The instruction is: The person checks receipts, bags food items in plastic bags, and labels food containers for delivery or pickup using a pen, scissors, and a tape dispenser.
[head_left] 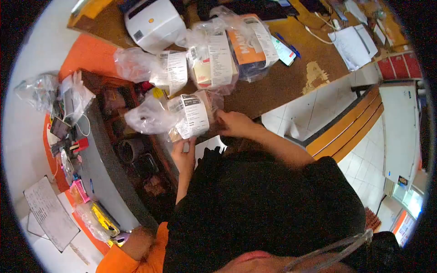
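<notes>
A plastic-wrapped package with a white printed label (195, 116) is held at the near edge of the wooden desk. My left hand (184, 157) has its fingers closed on the package's lower edge. At the package's right side, my right hand (234, 123) grips the wrapping, its fingertips partly hidden. The loose, bunched end of the clear bag points left. Just beyond it, three more bagged packages with labels stand on the desk: a small one (174, 70), a cream box (214, 63) and an orange and dark box (248, 45).
A white label printer (154, 23) stands at the back left of the desk (277, 86). A phone (283, 50), a blue pen and papers (353, 48) lie to the right. Open compartments with objects are at left. A wooden bench (348, 125) is at right; another person's orange sleeve (157, 250) shows below.
</notes>
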A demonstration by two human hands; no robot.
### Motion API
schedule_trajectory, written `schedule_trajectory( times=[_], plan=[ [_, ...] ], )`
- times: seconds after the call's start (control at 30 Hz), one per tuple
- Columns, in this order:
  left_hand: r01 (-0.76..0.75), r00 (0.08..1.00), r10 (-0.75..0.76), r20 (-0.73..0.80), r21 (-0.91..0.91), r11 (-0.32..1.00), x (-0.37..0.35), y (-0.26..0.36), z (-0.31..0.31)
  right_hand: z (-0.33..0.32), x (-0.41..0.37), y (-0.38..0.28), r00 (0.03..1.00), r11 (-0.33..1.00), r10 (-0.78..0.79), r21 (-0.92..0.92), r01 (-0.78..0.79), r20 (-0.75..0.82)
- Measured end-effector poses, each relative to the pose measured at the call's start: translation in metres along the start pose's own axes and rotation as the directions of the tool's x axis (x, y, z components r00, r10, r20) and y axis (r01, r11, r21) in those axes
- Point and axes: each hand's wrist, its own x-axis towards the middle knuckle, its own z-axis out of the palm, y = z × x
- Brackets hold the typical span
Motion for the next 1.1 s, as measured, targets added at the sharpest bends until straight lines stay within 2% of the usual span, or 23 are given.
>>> schedule_trajectory(
  times=[0.03, 0.07, 0.1, 0.17, 0.2, 0.23, 0.27, 0.33, 0.37, 0.4, 0.43, 0.5, 0.57, 0.6, 0.63, 0.67, 0.7, 0.77, 0.83, 0.9, 1.0, 1.07, 1.1],
  plan=[
    [0.01, 0.999, -0.009, 0.035, -0.045, 0.999, 0.004, 0.01, -0.009, -0.018, -0.002, 0.006, 0.967, 0.984, -0.111, -0.112, 0.139, 0.23],
    [0.022, 0.997, -0.016, 0.071, -0.089, 0.996, 0.005, 0.016, -0.016, -0.033, -0.001, 0.003, 0.871, 0.938, -0.179, -0.189, 0.292, 0.458],
    [0.019, 0.999, -0.014, 0.05, -0.094, 0.995, 0.004, 0.015, -0.021, -0.051, 0.004, -0.019, 0.867, 0.929, -0.188, -0.202, 0.309, 0.461],
    [-0.03, 0.999, 0.031, 0.007, -0.149, 0.988, 0.0, 0.006, -0.031, -0.082, 0.016, -0.077, 0.974, 0.983, -0.181, 0.012, 0.181, 0.14],
    [-0.038, 0.999, 0.037, -0.011, -0.154, 0.987, -0.004, -0.003, -0.034, -0.073, 0.028, -0.088, 0.931, 0.931, -0.36, -0.087, 0.354, -0.061],
    [0.003, 1.0, -0.005, -0.011, -0.147, 0.989, -0.009, -0.014, -0.036, -0.061, 0.04, -0.096, 0.813, 0.844, -0.534, -0.215, 0.492, -0.234],
    [0.042, 0.999, -0.045, -0.013, -0.14, 0.989, -0.011, -0.021, -0.035, -0.051, 0.051, -0.104, 0.801, 0.831, -0.551, -0.231, 0.505, -0.231],
    [-0.013, 0.994, 0.001, -0.105, -0.114, 0.993, -0.005, -0.017, -0.028, -0.034, 0.069, -0.115, 0.86, 0.797, -0.456, -0.326, 0.509, 0.228],
    [-0.051, 0.984, 0.036, -0.176, -0.079, 0.996, 0.0, -0.017, -0.026, -0.028, 0.074, -0.115, 0.852, 0.782, -0.473, -0.339, 0.523, 0.224],
    [0.056, 0.997, -0.071, -0.041, -0.286, 0.956, 0.004, -0.02, -0.024, -0.024, 0.078, -0.119, 0.847, 0.814, -0.499, -0.234, 0.531, 0.186],
    [0.043, 0.996, -0.065, -0.068, -0.289, 0.956, 0.007, -0.023, -0.024, -0.022, 0.083, -0.123, 0.84, 0.833, -0.521, -0.126, 0.539, 0.151],
    [0.106, 0.992, -0.063, 0.108, -0.458, 0.883, 0.018, -0.023, -0.026, -0.032, 0.086, -0.137, 0.852, 0.833, -0.513, -0.178, 0.524, 0.107],
    [0.092, 0.996, -0.084, 0.038, -0.487, 0.869, 0.027, 0.007, -0.051, -0.067, 0.085, -0.169, 0.935, 0.942, -0.326, -0.037, 0.334, 0.139],
    [0.006, 0.999, -0.029, -0.037, -0.515, 0.857, 0.032, 0.02, -0.064, -0.075, 0.096, -0.17, 0.85, 0.85, -0.526, 0.032, 0.526, -0.009],
    [-0.087, 0.993, 0.03, -0.114, -0.535, 0.84, 0.039, 0.036, -0.078, -0.092, 0.099, -0.186, 0.835, 0.835, -0.55, 0.011, 0.55, -0.014],
    [-0.197, 0.97, 0.069, -0.233, -0.588, 0.785, 0.042, 0.06, -0.092, -0.115, 0.094, -0.211, 0.792, 0.779, -0.61, 0.155, 0.607, -0.036],
    [-0.285, 0.944, 0.137, -0.301, -0.53, 0.799, 0.049, 0.066, -0.104, -0.139, 0.088, -0.237, 0.744, 0.699, -0.665, 0.294, 0.652, -0.066],
    [-0.381, 0.896, 0.16, -0.414, -0.534, 0.755, 0.059, 0.083, -0.12, -0.185, 0.075, -0.279, 0.785, 0.744, -0.619, 0.3, 0.597, -0.03],
    [-0.378, 0.877, 0.127, -0.463, -0.502, 0.778, 0.059, 0.082, -0.126, -0.219, 0.097, -0.304, 0.838, 0.827, -0.543, 0.138, 0.546, -0.057],
    [-0.301, 0.878, 0.028, -0.477, -0.507, 0.808, 0.054, 0.069, -0.118, -0.252, 0.099, -0.333, 0.84, 0.832, -0.526, 0.129, 0.54, -0.131],
    [-0.218, 0.872, -0.07, -0.485, -0.512, 0.831, 0.029, 0.026, -0.088, -0.299, 0.145, -0.353, 0.776, 0.783, -0.602, 0.052, 0.62, -0.191],
    [-0.013, 0.866, -0.212, -0.452, -0.445, 0.895, 0.0, 0.018, -0.072, -0.327, 0.167, -0.365, 0.755, 0.792, -0.596, -0.045, 0.609, -0.275],
    [0.094, 0.839, -0.345, -0.422, -0.511, 0.854, -0.016, 0.009, -0.061, -0.341, 0.182, -0.369, 0.743, 0.783, -0.609, -0.055, 0.62, -0.277]
  ],
)
